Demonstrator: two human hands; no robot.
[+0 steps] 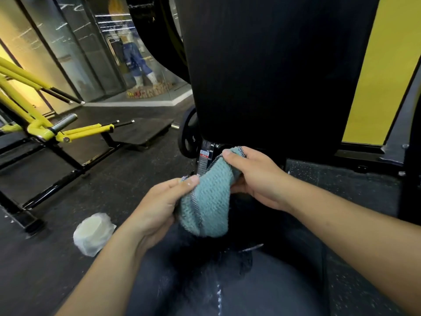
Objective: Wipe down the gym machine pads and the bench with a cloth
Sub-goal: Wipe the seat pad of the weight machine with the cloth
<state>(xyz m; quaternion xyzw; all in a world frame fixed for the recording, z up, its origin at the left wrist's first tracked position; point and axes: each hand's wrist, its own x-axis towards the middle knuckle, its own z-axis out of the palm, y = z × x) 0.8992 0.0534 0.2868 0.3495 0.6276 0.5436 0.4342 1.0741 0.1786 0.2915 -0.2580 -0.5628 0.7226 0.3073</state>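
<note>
A teal waffle-weave cloth hangs bunched between both hands in the middle of the view. My left hand pinches its lower left edge with the thumb on top. My right hand grips the cloth's upper right part, thumb over the fold. Right behind the hands rises a tall black back pad of a gym machine. A dark seat pad stretches below the hands toward me, with pale streaks on its surface.
A yellow-and-black machine frame stands at the left on the dark rubber floor. A white wrapped roll lies on the floor left of the seat. A black weight plate hangs beside the back pad. Glass walls stand at the back left.
</note>
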